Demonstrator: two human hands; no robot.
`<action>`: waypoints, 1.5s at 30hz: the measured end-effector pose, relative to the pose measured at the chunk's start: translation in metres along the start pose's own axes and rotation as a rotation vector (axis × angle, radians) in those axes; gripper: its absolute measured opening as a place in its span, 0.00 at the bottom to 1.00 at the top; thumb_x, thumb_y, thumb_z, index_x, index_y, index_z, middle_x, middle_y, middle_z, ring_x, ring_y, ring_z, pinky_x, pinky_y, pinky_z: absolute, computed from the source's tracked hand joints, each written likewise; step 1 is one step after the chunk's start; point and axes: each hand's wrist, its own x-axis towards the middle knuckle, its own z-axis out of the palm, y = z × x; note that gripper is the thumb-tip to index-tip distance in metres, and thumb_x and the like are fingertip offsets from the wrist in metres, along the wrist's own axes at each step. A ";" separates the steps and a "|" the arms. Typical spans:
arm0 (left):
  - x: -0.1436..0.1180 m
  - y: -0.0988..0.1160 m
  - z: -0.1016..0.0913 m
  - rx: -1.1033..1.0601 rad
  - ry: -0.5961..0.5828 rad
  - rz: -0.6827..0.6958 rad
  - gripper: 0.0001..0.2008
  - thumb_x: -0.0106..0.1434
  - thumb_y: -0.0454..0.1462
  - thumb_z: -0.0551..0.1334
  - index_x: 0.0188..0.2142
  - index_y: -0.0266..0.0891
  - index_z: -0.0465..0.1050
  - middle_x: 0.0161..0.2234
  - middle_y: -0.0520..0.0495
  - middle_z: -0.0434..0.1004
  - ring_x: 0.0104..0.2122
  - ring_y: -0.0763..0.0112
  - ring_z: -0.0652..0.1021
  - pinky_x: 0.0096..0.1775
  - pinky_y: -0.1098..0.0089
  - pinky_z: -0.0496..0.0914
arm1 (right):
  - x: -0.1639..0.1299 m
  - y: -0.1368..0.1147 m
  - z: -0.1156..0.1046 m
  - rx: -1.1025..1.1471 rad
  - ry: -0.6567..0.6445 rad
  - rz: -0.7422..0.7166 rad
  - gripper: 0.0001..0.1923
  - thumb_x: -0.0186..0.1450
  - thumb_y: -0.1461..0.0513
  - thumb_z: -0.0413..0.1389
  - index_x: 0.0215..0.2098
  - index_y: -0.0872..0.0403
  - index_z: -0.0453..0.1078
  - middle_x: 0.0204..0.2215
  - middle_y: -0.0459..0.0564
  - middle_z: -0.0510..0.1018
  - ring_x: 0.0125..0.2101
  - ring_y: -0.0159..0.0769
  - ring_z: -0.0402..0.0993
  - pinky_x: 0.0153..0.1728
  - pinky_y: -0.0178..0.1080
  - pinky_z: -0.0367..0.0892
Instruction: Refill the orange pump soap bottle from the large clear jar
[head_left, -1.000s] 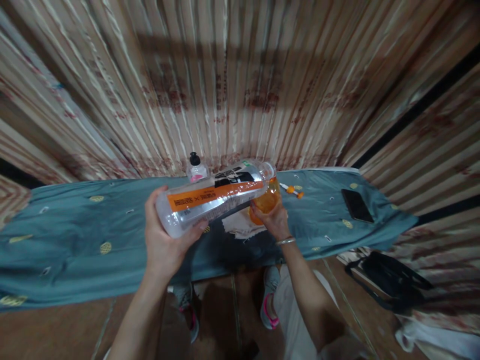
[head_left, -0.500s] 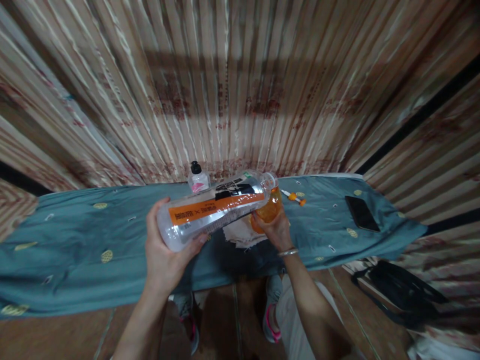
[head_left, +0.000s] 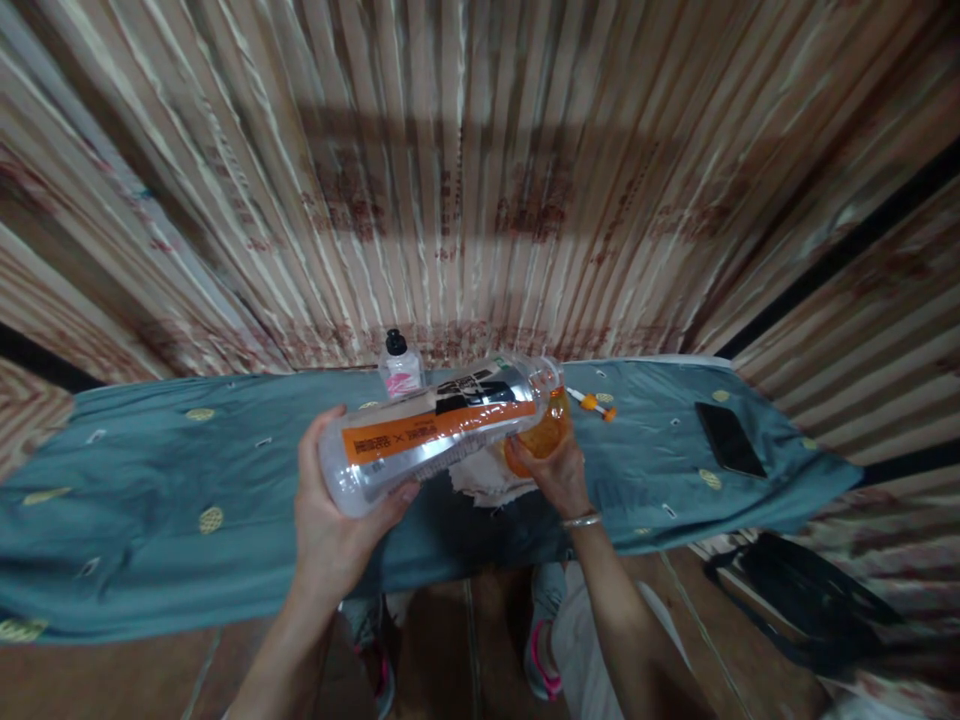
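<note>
A large clear plastic bottle (head_left: 435,420) with an orange and black label lies tilted in the air, its open neck toward the right. My left hand (head_left: 337,510) is closed around its base end. An orange see-through bottle (head_left: 541,440) is gripped by my right hand (head_left: 559,475), just under the clear bottle's mouth. The clear bottle's neck covers the orange one's top, so I cannot tell whether they touch. Beneath the hands lies a crumpled white cloth or tissue (head_left: 487,480), partly hidden.
Behind the clear bottle stands a small bottle with a black cap (head_left: 401,365). A syringe with orange parts (head_left: 592,403) lies to the right, and a black phone (head_left: 727,438) farther right. The table has a teal cloth (head_left: 187,480). On the floor at right is a black bag (head_left: 810,600).
Both hands and both bottles appear slightly lower and to the right, along with much of the scene. Each hand keeps its hold, and the clear bottle stays tilted.
</note>
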 end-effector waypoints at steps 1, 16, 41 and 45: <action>0.001 0.000 0.000 -0.003 -0.004 -0.009 0.46 0.43 0.49 0.74 0.60 0.44 0.62 0.49 0.42 0.75 0.45 0.55 0.77 0.47 0.55 0.74 | 0.000 0.000 0.000 0.010 -0.002 -0.006 0.40 0.52 0.47 0.66 0.56 0.59 0.65 0.43 0.62 0.83 0.41 0.53 0.83 0.40 0.49 0.79; 0.005 0.009 0.007 -0.011 0.005 -0.056 0.45 0.40 0.49 0.75 0.57 0.44 0.63 0.50 0.43 0.74 0.46 0.55 0.77 0.49 0.56 0.74 | 0.000 -0.001 -0.001 0.025 0.010 0.021 0.40 0.51 0.48 0.66 0.56 0.59 0.64 0.42 0.62 0.83 0.41 0.52 0.83 0.39 0.49 0.79; 0.004 0.000 0.008 0.001 -0.004 0.009 0.44 0.44 0.48 0.74 0.60 0.46 0.64 0.49 0.44 0.75 0.45 0.51 0.78 0.49 0.53 0.74 | 0.000 0.000 0.001 0.080 0.030 -0.014 0.34 0.53 0.50 0.64 0.53 0.57 0.65 0.43 0.60 0.83 0.41 0.50 0.83 0.42 0.51 0.79; 0.004 0.002 0.008 0.019 0.003 0.001 0.45 0.44 0.49 0.74 0.60 0.46 0.64 0.47 0.44 0.75 0.44 0.53 0.78 0.48 0.53 0.75 | 0.000 -0.002 0.001 0.078 0.041 -0.009 0.34 0.52 0.50 0.65 0.53 0.56 0.66 0.43 0.60 0.83 0.41 0.52 0.83 0.42 0.52 0.79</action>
